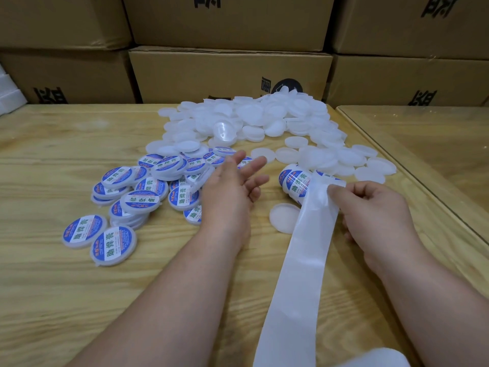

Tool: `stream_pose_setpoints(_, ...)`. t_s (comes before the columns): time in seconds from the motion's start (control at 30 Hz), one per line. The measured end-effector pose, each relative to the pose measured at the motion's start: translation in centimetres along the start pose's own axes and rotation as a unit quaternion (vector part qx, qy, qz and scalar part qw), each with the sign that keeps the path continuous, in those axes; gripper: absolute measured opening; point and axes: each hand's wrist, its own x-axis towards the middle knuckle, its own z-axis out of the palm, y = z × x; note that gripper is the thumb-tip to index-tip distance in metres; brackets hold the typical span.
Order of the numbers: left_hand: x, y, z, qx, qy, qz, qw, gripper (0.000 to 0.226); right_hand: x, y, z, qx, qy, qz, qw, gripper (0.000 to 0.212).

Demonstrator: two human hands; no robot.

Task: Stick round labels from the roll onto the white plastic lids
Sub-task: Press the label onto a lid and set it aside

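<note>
A roll of round blue-and-white labels (295,182) lies on the wooden table (53,287), its empty backing strip (304,260) trailing toward me. My right hand (375,213) pinches that strip just below the roll. My left hand (230,189) hovers with fingers spread and holds nothing, beside the heap of labelled lids (124,200). One bare white lid (284,218) lies between my hands, partly under the strip. A large pile of plain white lids (264,120) fills the far middle of the table.
Stacked cardboard boxes (227,72) wall off the back of the table. A second table with a glass top (436,144) adjoins on the right. White foam (8,96) sits at the far left edge.
</note>
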Motion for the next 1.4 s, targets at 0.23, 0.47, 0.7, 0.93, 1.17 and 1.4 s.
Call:
stream_pose_setpoints(0.23, -1.9, -2.4, 0.5, 0.488, -0.183, 0.196, 0.830, 0.023, 0.0, 0.0, 0.0, 0.014, 0.027, 0.015, 0.999, 0.021)
stream_pose_setpoints(0.47, -2.2, -2.4, 0.1, 0.618, -0.193, 0.213, 0.732, 0.049, -0.4, -0.5, -0.3, 0.011, 0.018, 0.026, 0.999, 0.017)
stream_pose_setpoints(0.7, -2.3, -2.2, 0.1, 0.631, -0.185, 0.199, 0.727, 0.052, -0.4, -0.6, -0.3, 0.024, 0.016, 0.024, 0.999, 0.017)
stream_pose_setpoints(0.93, -1.8, -2.5, 0.1, 0.517, -0.139, 0.230, 0.813, 0.032, -0.7, -0.8, -0.3, 0.037, 0.015, 0.018, 0.999, 0.018)
stream_pose_setpoints(1.17, -0.4, -0.5, 0.5, 0.076, -0.034, 0.016, 0.996, 0.038, -0.8, -1.0, -0.1, 0.054, 0.017, 0.009, 0.998, 0.017)
stream_pose_setpoints(1.4, -0.3, 0.1, 0.2, -0.163, -0.066, -0.120, 0.977, 0.041, -0.9, -1.0, 0.1, 0.064, -0.014, -0.033, 0.997, 0.016)
